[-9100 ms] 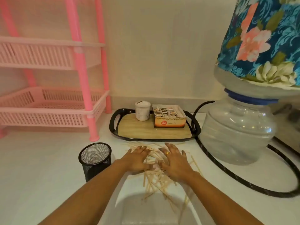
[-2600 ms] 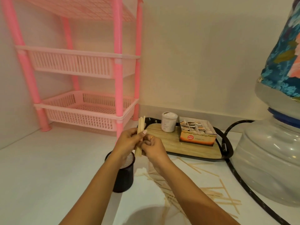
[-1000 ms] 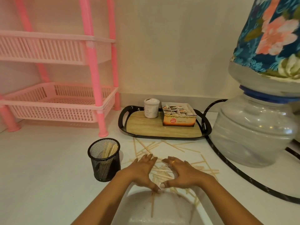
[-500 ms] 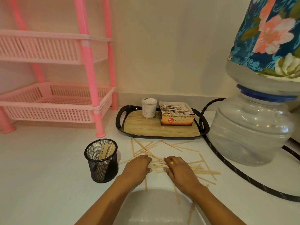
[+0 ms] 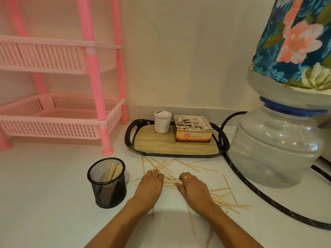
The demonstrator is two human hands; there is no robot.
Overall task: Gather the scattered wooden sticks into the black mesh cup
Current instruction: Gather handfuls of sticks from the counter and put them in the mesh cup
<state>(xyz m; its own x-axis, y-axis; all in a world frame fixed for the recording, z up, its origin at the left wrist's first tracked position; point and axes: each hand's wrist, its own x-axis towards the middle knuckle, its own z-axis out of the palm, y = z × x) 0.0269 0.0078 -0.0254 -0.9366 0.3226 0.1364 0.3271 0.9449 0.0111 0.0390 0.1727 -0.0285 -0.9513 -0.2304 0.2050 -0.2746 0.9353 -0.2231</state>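
Note:
The black mesh cup (image 5: 107, 183) stands upright on the white floor, left of my hands, with several wooden sticks leaning inside it. More wooden sticks (image 5: 188, 165) lie scattered in front of the tray and to the right. My left hand (image 5: 150, 187) and my right hand (image 5: 192, 187), which wears a gold ring, rest palm down with curled fingers on a small bundle of sticks (image 5: 171, 183) pressed between them. The fingertips are hidden, so how firmly the bundle is held is unclear.
A black tray (image 5: 177, 153) with a wood-look inlay holds a white jar (image 5: 162, 122) and a tea box (image 5: 193, 130). A pink plastic rack (image 5: 100, 104) stands at left. A large water bottle (image 5: 275, 149) and a black hose (image 5: 250, 187) are at right.
Since the first frame sticks have gone into the cup. Over the last second my hands slid forward over the pile and drew together around a small bundle.

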